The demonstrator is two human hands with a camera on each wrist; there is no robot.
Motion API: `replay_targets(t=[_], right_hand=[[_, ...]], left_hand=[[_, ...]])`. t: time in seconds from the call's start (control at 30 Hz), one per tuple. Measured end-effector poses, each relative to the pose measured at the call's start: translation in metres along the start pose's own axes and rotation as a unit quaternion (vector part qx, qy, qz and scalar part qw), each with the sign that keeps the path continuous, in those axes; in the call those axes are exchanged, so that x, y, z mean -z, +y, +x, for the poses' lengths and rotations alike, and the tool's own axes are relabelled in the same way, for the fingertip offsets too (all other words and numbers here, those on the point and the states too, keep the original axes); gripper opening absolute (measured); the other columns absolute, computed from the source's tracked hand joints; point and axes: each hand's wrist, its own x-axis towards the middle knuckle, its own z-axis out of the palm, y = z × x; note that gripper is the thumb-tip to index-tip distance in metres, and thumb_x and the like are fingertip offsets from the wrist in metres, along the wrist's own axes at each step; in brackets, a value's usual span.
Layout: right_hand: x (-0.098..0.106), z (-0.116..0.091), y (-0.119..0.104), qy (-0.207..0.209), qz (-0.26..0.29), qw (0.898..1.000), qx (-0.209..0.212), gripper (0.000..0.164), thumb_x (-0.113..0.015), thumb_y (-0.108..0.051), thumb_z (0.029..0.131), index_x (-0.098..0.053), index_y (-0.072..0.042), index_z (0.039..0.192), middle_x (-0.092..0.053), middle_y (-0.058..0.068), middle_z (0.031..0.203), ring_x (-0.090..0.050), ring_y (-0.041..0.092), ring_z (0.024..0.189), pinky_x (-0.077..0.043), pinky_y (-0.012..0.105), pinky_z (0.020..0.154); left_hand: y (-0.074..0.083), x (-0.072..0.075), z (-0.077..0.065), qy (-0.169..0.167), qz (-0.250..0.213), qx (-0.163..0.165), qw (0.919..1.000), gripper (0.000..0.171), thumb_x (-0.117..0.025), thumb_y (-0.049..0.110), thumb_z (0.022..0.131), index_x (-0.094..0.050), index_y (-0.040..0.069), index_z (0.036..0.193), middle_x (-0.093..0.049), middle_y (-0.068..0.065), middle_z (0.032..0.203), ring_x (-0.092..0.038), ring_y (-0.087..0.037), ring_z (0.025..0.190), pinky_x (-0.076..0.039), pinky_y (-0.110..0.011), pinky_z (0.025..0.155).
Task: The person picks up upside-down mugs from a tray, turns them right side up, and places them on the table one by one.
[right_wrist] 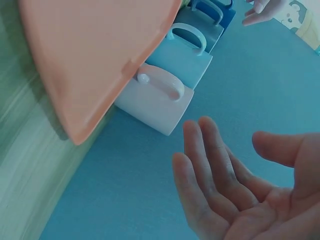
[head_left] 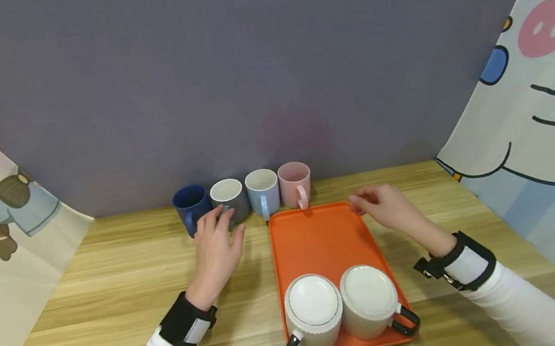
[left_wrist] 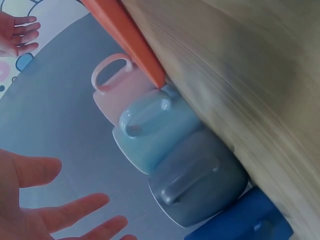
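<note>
Four mugs stand upright in a row along the back panel: a dark blue mug (head_left: pixel 191 202), a grey mug (head_left: pixel 237 199), a light blue mug (head_left: pixel 264 195) and a pink mug (head_left: pixel 295 182), handles toward the front. My left hand (head_left: pixel 216 250) hovers before the grey and dark blue mugs, fingers spread and holding nothing. In the left wrist view its fingers (left_wrist: pixel 75 212) are apart from the mugs. My right hand (head_left: pixel 385 206) is over the back right corner of the orange tray (head_left: pixel 316 237), fingers loosely bent, nothing in it. The pink mug is the nearest mug to it.
Two upside-down whitish mugs with black handles, a left one (head_left: pixel 315 310) and a right one (head_left: pixel 368 300), sit at the tray's front. A grey panel (head_left: pixel 244 73) rises behind the wooden table (head_left: pixel 116 296). Cartoon-printed sheets (head_left: pixel 536 124) flank both sides.
</note>
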Motion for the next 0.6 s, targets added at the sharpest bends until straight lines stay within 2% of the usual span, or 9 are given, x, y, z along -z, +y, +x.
replay_targets(t=[0.2, 0.37, 0.6], right_hand=[[0.003, -0.012, 0.004, 0.003, -0.006, 1.0, 0.002, 0.031, -0.056, -0.028, 0.096, -0.068, -0.001, 0.105, -0.073, 0.008, 0.087, -0.07, 0.021, 0.08, -0.055, 0.038, 0.073], [0.005, -0.023, 0.006, -0.025, -0.007, 1.0, 0.002, 0.028, -0.057, -0.024, 0.095, -0.067, 0.001, 0.106, -0.073, 0.007, 0.086, -0.07, 0.017, 0.078, -0.056, 0.033, 0.069], [0.01, -0.038, 0.001, -0.073, 0.0, 0.997, 0.006, 0.029, -0.056, -0.029, 0.096, -0.069, -0.003, 0.098, -0.072, 0.006, 0.084, -0.069, 0.02, 0.079, -0.054, 0.03, 0.069]], left_hand=[[0.004, -0.005, 0.003, -0.006, -0.001, 0.005, 1.0, 0.039, -0.066, 0.022, 0.088, -0.061, -0.001, 0.12, -0.051, -0.021, 0.132, -0.042, -0.039, 0.12, -0.037, -0.055, 0.087], [0.009, -0.008, 0.006, -0.018, -0.008, 0.013, 0.9997, 0.039, -0.063, 0.024, 0.09, -0.061, 0.001, 0.122, -0.049, -0.02, 0.133, -0.041, -0.038, 0.12, -0.036, -0.053, 0.089], [0.014, -0.012, 0.008, -0.003, -0.014, -0.002, 0.9999, 0.037, -0.066, 0.02, 0.088, -0.062, 0.0, 0.119, -0.052, -0.02, 0.13, -0.043, -0.039, 0.118, -0.037, -0.053, 0.089]])
